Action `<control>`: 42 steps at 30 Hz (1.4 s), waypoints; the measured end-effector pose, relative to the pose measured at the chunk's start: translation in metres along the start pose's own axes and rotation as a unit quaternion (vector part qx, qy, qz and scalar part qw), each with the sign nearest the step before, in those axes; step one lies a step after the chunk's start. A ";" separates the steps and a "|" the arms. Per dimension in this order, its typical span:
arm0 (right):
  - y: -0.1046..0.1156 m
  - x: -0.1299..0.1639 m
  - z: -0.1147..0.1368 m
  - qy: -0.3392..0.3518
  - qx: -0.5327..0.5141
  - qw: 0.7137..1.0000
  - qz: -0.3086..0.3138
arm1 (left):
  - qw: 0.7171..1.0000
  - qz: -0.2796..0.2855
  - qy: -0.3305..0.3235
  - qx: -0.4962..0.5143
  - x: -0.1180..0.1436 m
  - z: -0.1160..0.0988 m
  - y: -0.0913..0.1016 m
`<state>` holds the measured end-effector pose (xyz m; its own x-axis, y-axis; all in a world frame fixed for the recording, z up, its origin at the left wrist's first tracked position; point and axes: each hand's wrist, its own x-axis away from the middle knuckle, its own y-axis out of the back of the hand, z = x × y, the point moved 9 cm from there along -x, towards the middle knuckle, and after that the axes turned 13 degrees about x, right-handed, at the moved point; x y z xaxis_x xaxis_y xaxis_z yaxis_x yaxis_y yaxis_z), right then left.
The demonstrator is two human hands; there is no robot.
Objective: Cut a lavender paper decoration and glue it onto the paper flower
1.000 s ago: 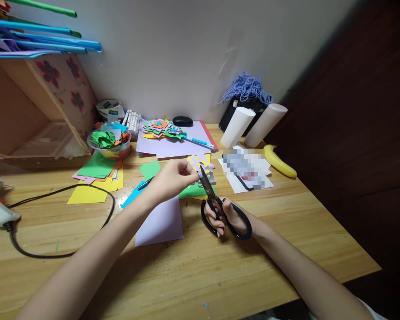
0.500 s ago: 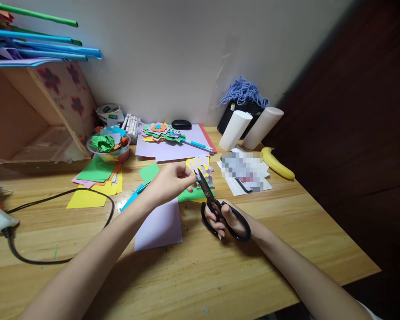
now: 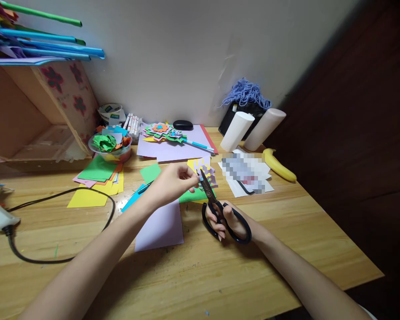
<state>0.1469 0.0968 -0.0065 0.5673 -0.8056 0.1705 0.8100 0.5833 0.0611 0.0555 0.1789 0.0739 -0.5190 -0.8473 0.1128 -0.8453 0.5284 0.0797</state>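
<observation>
Your left hand (image 3: 173, 180) pinches a small paper scrap (image 3: 200, 177) at its fingertips; your right hand (image 3: 231, 220) is closed through the loops of one pair of black scissors (image 3: 220, 209), whose blades point up at that scrap. Whether the blades are parted cannot be told. Taking the scissors as landmark: the scrap sits at their tip, above a lilac-and-yellow cutout (image 3: 205, 171) lying on a green sheet. A lilac sheet (image 3: 160, 226) lies flat on the bench (image 3: 220, 275) just left of the scissors. Far left and behind them, one clear bowl (image 3: 110, 146) holds crumpled green, orange and blue paper scraps, with a fanned stack of coloured sheets (image 3: 96, 180) in front of it. Behind and to the right stand two white rolls (image 3: 253, 129), tilted side by side, and one banana (image 3: 280, 165). Near you, below the scissors, the wood is bare up to the front edge. A black cable (image 3: 63, 222) loops well to the left.
</observation>
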 end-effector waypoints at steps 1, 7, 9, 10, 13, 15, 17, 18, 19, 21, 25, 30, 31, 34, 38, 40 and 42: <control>0.000 0.000 -0.001 0.003 -0.003 1.000 -0.002 | 1.000 0.000 0.001 0.003 0.000 0.000 0.000; -0.002 -0.002 -0.009 0.004 -0.037 0.999 -0.002 | 1.000 0.002 0.013 0.016 0.001 0.000 -0.002; -0.002 -0.002 -0.010 0.007 -0.039 0.999 0.002 | 1.000 0.005 0.015 0.018 0.000 0.000 -0.003; -0.002 -0.002 -0.009 0.011 -0.039 0.999 0.005 | 1.000 0.008 0.015 0.017 0.000 0.001 -0.003; -0.002 -0.002 -0.007 0.024 -0.032 0.999 0.012 | 1.000 0.017 0.015 0.008 -0.001 0.003 -0.003; -0.002 -0.001 -0.006 0.025 -0.026 0.999 0.015 | 1.000 0.026 0.014 0.002 -0.002 0.005 -0.004; -0.002 -0.001 -0.007 0.021 -0.022 0.999 0.015 | 0.999 0.034 0.011 0.001 -0.002 0.006 -0.005; -0.001 -0.001 -0.008 0.018 -0.022 0.999 0.016 | 0.999 0.037 0.010 0.000 -0.002 0.006 -0.005; -0.001 -0.001 -0.009 0.016 -0.023 0.999 0.015 | 0.999 0.038 0.010 -0.001 -0.002 0.006 -0.005; 0.000 -0.001 -0.010 0.015 -0.027 0.999 0.012 | 0.999 0.037 0.011 -0.001 -0.002 0.007 -0.005; 0.001 -0.001 -0.011 0.012 -0.023 1.000 0.006 | 1.000 0.028 0.010 0.000 -0.003 0.007 -0.004; 0.001 -0.002 -0.005 0.007 -0.025 1.000 0.001 | 1.000 0.028 0.009 0.005 -0.002 0.006 -0.005; 0.001 -0.002 -0.003 0.007 -0.024 1.000 -0.001 | 1.000 0.027 0.010 0.009 -0.002 0.005 -0.005; 0.001 -0.003 -0.002 0.003 -0.018 1.000 -0.006 | 1.000 0.023 0.015 0.010 0.000 0.003 -0.006; -0.001 -0.003 -0.006 -0.008 -0.050 0.999 0.005 | 1.000 0.002 0.005 -0.019 0.001 -0.002 -0.002; -0.001 -0.003 -0.008 -0.009 -0.065 0.998 0.008 | 0.999 -0.011 -0.005 -0.036 0.001 -0.004 0.000; 0.000 -0.004 -0.006 -0.001 -0.068 0.998 0.004 | 0.999 -0.016 -0.010 -0.044 0.002 -0.006 0.001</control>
<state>0.1451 0.0992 -0.0137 0.5729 -0.8012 0.1729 0.8187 0.5695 -0.0738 0.0545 0.1776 0.0798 -0.4956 -0.8640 0.0889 -0.8472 0.5035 0.1695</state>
